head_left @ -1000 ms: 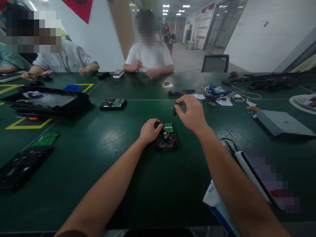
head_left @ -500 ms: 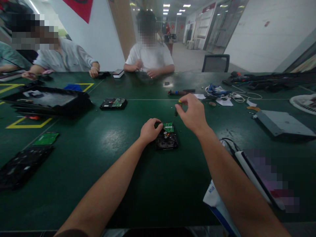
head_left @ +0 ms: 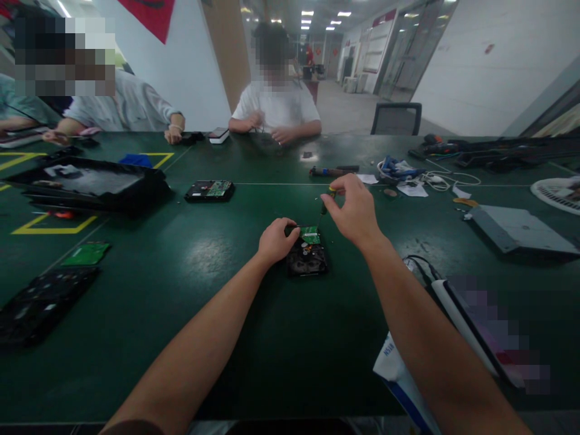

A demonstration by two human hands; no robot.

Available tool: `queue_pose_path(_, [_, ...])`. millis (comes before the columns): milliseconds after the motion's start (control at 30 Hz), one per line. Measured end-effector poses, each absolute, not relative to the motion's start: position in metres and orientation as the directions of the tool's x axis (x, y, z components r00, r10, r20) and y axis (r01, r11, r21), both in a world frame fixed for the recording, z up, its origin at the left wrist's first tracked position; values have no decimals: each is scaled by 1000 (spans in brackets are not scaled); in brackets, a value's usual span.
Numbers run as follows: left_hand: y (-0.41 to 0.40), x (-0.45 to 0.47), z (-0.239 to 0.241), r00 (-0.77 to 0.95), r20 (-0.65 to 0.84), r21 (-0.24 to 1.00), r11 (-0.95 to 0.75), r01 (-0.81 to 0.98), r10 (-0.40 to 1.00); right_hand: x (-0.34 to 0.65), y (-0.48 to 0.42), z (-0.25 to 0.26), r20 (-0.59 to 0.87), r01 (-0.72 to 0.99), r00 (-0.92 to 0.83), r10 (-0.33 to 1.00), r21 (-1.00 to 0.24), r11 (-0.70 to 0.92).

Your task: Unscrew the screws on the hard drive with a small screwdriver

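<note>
With the left hand, clasped the upper left edge of a black hard drive, thumb laid over the top. With the right hand, pinched a slim screwdriver between thumb and fingers near its yellow end, shaft slanting down to the upper right corner of the green circuit board on the drive. Could not tell tip contact from a slight gap. Had the drive lying flat on the dark green table, straight ahead. Beyond it to the left, saw a 2nd drive, and farther left a black tray near a blue piece. Nearer on that side, noticed a loose green board just beyond a long black unit. Past the right hand, saw dark tools and a tangle of blue and white cables. At far right, made out a grey metal case and a round white grille. Beside the right forearm, had a white-and-blue packet and a white-edged device. Across the table, faced 2 seated people, in a white top and a pale shirt.
</note>
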State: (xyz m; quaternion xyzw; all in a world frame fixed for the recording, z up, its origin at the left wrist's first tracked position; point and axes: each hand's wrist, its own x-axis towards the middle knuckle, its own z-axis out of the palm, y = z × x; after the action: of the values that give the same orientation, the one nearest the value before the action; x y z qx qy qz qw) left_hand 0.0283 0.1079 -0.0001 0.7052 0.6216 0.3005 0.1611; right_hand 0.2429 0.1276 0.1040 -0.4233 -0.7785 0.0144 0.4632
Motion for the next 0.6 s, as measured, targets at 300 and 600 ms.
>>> queue_pose_path(300, [109, 28, -1, 46, 238, 589, -182, 788, 970, 241, 122, 107, 685, 661, -270, 676, -379, 648])
queue_pose_path(600, [109, 28, -1, 49, 233, 594, -182, 784, 971, 242, 130, 99, 686, 657, -216, 695, -425, 623])
